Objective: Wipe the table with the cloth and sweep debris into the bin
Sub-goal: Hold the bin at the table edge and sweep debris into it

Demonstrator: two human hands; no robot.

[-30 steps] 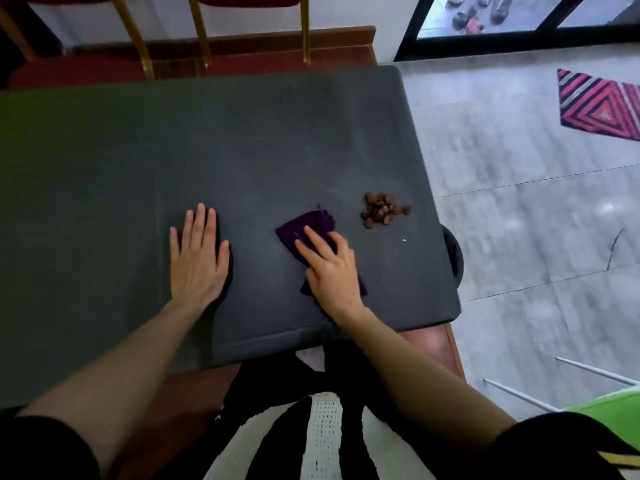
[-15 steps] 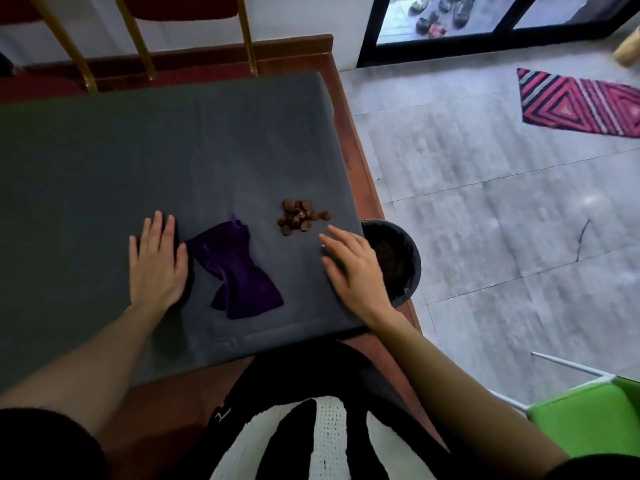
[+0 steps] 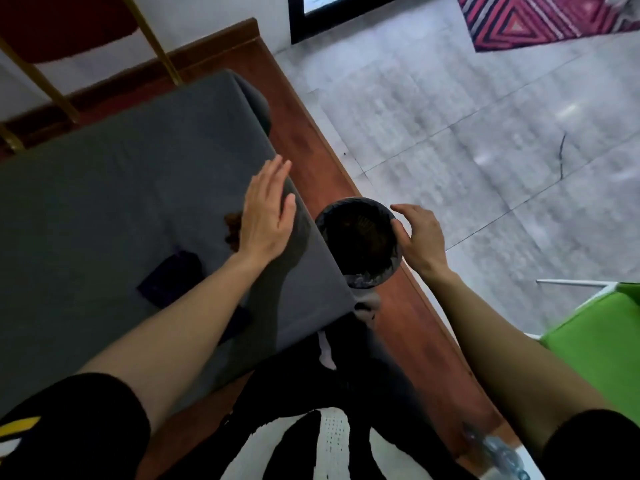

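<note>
Table (image 3: 104, 188) fills the left half of the frame, covered by a grey cloth surface that drops off along a diagonal edge running from upper centre to lower centre; left hand (image 3: 266, 213) lies just inside that edge, near the middle of the frame, fingers straight and close together, palm down over the grey surface, holding nothing; whether the palm actually touches the surface cannot be told. Debris (image 3: 232, 227), a small brown heap, sits just left of that hand and is partly hidden behind it; purple cloth (image 3: 169, 278) lies on the table further down and left, partly covered by the left forearm, and no hand holds it. Bin (image 3: 360, 237), round and black with a dark liner, stands just right of the table edge at centre frame, its rim close against the hanging grey edge; right hand (image 3: 420, 237) is at the bin's right side, fingers loosely curved around the rim with the thumb on it, so it appears to grip the rim. Striped red rug (image 3: 554, 22) lies at upper right; green chair (image 3: 595, 341) at lower right.
</note>
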